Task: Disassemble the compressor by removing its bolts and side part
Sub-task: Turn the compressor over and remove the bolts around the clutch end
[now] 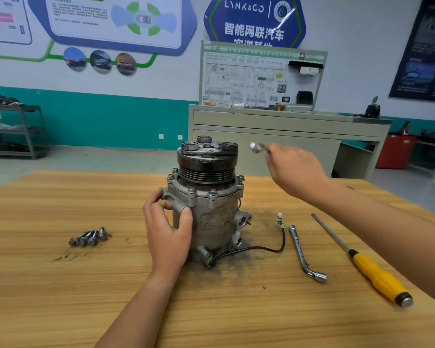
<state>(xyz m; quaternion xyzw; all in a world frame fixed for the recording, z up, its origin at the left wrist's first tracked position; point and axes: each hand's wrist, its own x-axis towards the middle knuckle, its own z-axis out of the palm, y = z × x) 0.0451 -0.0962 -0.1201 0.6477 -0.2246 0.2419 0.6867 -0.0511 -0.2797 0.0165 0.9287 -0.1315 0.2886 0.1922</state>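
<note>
The compressor is stood upright on the tabletop, braced by the left hand wrapped round its left lug. A small wrench is gripped in the raised right hand. Four loose bolts are laid at left. The wrench is best seated squarely on a flange bolt before turning.
</note>
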